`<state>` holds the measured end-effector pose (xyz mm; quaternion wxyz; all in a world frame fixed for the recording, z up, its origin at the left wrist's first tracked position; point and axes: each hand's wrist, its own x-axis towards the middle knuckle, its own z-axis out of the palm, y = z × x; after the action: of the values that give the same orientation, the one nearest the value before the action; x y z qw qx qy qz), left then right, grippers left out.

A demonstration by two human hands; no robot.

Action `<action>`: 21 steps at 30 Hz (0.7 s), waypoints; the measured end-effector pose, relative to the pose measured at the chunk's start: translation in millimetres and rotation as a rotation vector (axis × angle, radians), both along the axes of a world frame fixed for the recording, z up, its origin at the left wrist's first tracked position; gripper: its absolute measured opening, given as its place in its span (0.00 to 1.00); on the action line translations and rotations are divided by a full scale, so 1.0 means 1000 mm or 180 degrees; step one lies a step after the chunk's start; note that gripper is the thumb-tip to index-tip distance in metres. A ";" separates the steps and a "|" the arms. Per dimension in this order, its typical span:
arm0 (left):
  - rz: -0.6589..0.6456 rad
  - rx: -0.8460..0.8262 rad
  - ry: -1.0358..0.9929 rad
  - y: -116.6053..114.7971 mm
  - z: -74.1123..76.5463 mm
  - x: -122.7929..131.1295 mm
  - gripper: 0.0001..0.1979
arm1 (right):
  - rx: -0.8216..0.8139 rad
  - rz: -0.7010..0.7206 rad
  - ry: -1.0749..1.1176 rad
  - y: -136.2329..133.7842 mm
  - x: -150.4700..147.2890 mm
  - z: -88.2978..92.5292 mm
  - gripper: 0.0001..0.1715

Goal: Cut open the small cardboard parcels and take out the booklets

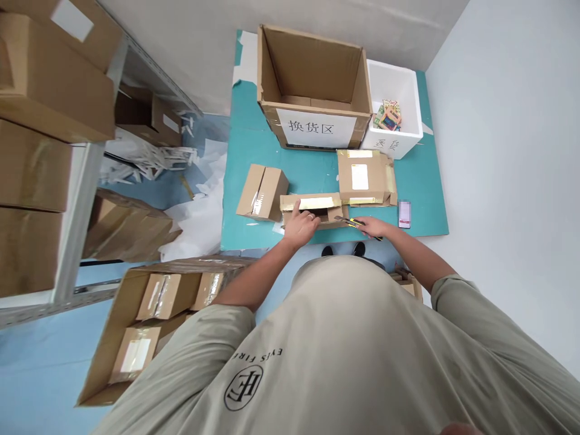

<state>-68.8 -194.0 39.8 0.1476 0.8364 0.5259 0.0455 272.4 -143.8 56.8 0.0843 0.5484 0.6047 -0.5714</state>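
Observation:
At the table's front edge lies a small cardboard box (290, 200) with a dark opening in its near side and yellowish tape along its top. My left hand (302, 227) grips this box at the opening, its index finger stretched up onto the taped edge. Held in my right hand (374, 227) is a yellow-and-black box cutter (355, 223), its tip pointing left at the box's right end. Just behind lies a flatter taped cardboard box (372, 175) with a white label. Another closed carton (263, 192) sits left of my left hand.
On the green table (244, 133) stand a large open carton (312, 72) and a white foam box (393, 90) holding small colourful items. A phone (405, 214) lies at the right. Left are stacked cartons (54, 78) on a shelf and an open carton of boxes (106, 338).

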 end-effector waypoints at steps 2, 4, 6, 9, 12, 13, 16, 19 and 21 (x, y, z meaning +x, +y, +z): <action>0.0069 -0.0021 0.0078 -0.008 0.002 0.002 0.18 | 0.0117 -0.0264 0.0091 -0.018 0.017 -0.001 0.23; 0.0139 -0.0143 0.0181 -0.015 0.004 0.005 0.19 | 0.0199 -0.0707 0.0226 -0.037 0.035 -0.006 0.19; 0.0224 -0.0369 0.0295 -0.022 0.009 0.008 0.20 | 0.0230 -0.1295 0.0324 -0.056 0.050 -0.015 0.14; 0.0434 -0.0791 0.0409 -0.028 0.016 0.012 0.24 | 0.0263 -0.2137 0.0338 -0.080 0.063 -0.030 0.15; 0.0653 -0.1094 0.0471 -0.029 0.023 0.016 0.37 | 0.0230 -0.2641 0.0342 -0.093 0.067 -0.043 0.17; 0.0678 -0.1147 0.0495 -0.028 0.025 0.017 0.40 | 0.0207 -0.2714 0.0355 -0.095 0.066 -0.046 0.17; 0.0659 -0.1169 0.0507 -0.025 0.027 0.019 0.46 | 0.0144 -0.2789 0.0411 -0.095 0.062 -0.051 0.16; 0.0762 -0.1130 0.0464 -0.020 0.026 0.018 0.47 | 0.0139 -0.2793 0.0503 -0.087 0.059 -0.054 0.17; 0.0911 -0.1214 0.0504 -0.015 0.024 0.016 0.45 | 0.0116 -0.2741 0.0549 -0.081 0.059 -0.056 0.16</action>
<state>-52.6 -208.9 64.2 0.2532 0.7114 0.6480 -0.0998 331.7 -225.1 0.6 -0.2221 0.7021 0.3358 -0.5874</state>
